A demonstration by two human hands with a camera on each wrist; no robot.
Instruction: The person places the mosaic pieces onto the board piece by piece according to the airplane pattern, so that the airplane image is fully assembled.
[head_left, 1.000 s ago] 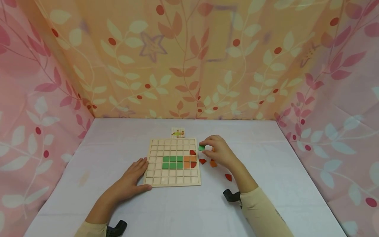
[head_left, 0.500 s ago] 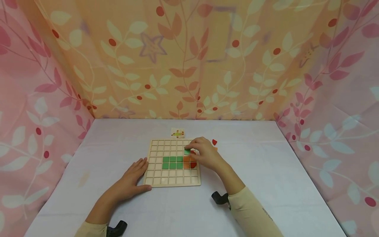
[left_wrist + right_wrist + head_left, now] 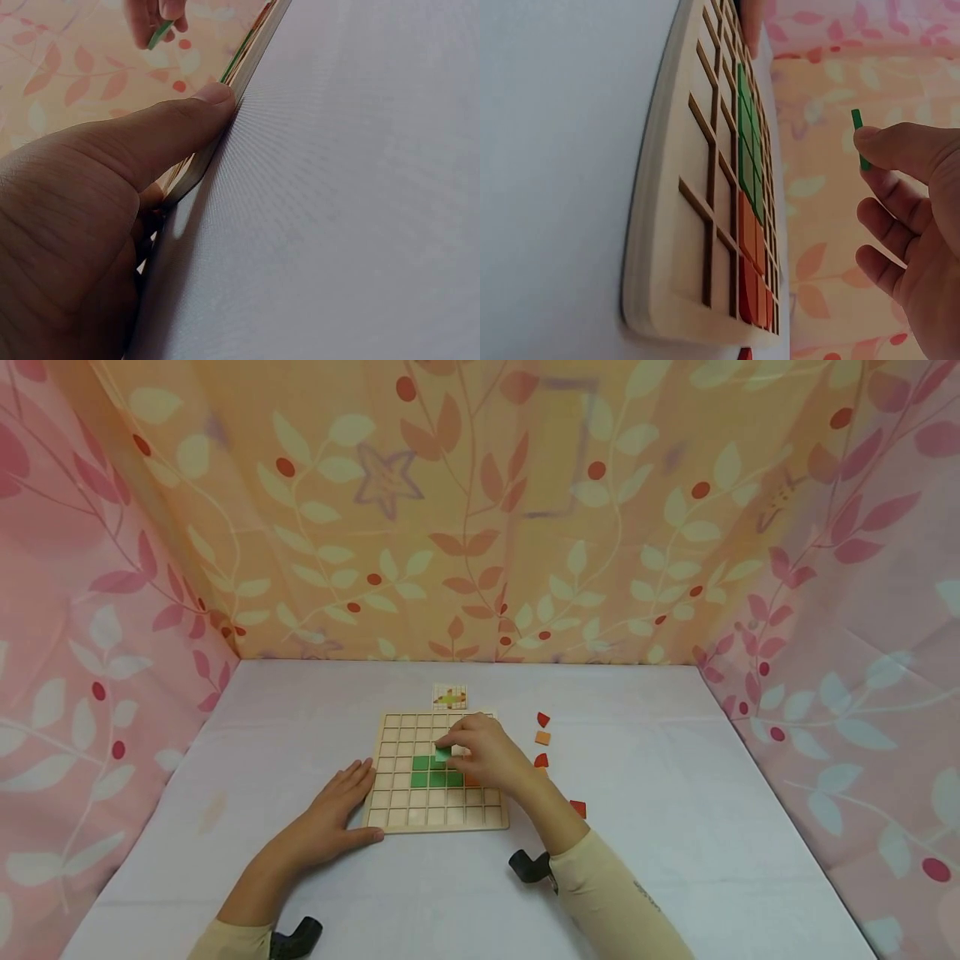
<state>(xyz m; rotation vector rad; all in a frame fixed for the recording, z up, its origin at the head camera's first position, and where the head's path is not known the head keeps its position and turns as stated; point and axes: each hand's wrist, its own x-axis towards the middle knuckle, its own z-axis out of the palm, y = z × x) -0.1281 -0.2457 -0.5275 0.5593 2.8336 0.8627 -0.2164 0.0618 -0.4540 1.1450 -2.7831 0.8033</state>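
Thumb and index finger of my right hand [image 3: 487, 756] pinch a small green square tile [image 3: 443, 753] above the wooden grid board [image 3: 397, 817]. In the right wrist view that tile [image 3: 856, 118] is held on edge, clear of the board. My left hand [image 3: 337, 806] rests against the board's left side with straight fingers, its thumb [image 3: 187, 124] touching the front edge near the corner. Green tiles [image 3: 438, 779] fill two rows of cells at the board's middle. Orange tiles [image 3: 748, 225] and red rounded tiles [image 3: 748, 292] continue the rows rightward, mostly hidden by my right hand in the head view.
Right of the board lie loose red pieces [image 3: 543, 719] and orange squares [image 3: 542, 738], some partly behind my right arm. Another red piece [image 3: 577, 808] sits nearer. A small pattern card [image 3: 450, 697] lies behind the board. Patterned cloth [image 3: 480, 568] encloses the white table.
My right hand has carried the green tile leftward, from beside the board's right edge to over its middle. Loose pieces on the right have come back into view. The left hand has stayed put.
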